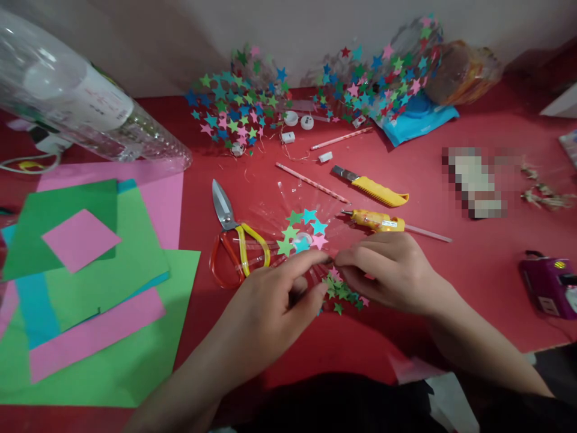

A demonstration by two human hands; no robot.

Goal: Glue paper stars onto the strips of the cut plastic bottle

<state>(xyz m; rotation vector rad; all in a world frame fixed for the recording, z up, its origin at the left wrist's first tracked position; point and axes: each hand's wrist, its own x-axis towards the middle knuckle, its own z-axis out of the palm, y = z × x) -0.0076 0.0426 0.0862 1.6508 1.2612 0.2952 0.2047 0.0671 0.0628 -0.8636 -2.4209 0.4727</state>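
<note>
My left hand (274,304) is curled, its index fingertip meeting the fingers of my right hand (394,273). Both hands are closed at this meeting point; anything pinched there is too small or hidden to name. Just beyond them lies a clear plastic piece cut into thin strips (280,195) that fan outward, with green, blue and pink paper stars (295,218) ringed round its middle. Under my fingers is a pile of loose paper stars (340,291), mostly green with some pink. Scissors (229,224) with red and yellow handles lie left of the strips.
A yellow glue gun (376,221), a yellow cutter (376,187) and two striped pencils (313,183) lie beyond my right hand. Coloured paper sheets (180,288) and a large clear bottle (108,102) occupy the left. Star-covered clear decorations (238,111) stand by the wall.
</note>
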